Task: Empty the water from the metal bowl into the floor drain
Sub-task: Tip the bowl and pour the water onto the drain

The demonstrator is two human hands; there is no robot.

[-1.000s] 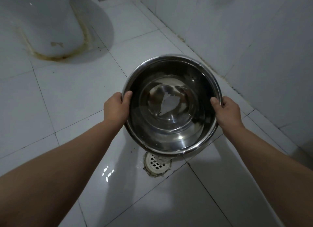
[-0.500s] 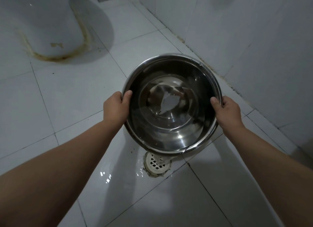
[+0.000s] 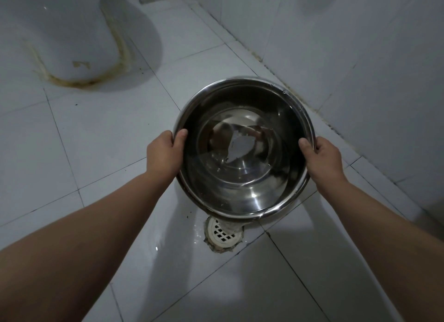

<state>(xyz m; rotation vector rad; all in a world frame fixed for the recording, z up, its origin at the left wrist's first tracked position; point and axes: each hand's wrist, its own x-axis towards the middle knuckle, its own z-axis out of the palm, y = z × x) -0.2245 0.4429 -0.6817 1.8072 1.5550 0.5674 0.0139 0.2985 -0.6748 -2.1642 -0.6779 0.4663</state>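
Observation:
A shiny metal bowl [image 3: 243,177] with water in its bottom is held above the white tiled floor. My left hand [image 3: 163,154] grips its left rim, thumb inside the bowl. My right hand [image 3: 322,157] grips the right rim the same way. The bowl's near edge is tipped toward me and hangs over the round white floor drain [image 3: 222,232]. A thin stream runs from that near edge down onto the drain, whose far part is hidden by the bowl.
A white toilet base [image 3: 69,40] with a stained seam stands at the far left. A white tiled wall [image 3: 360,57] runs along the right side, close to the bowl. The wet tiles [image 3: 173,244] around the drain shine.
The bowl and both hands have barely moved. The wet glints on the floor left of the drain have shifted and grown fainter.

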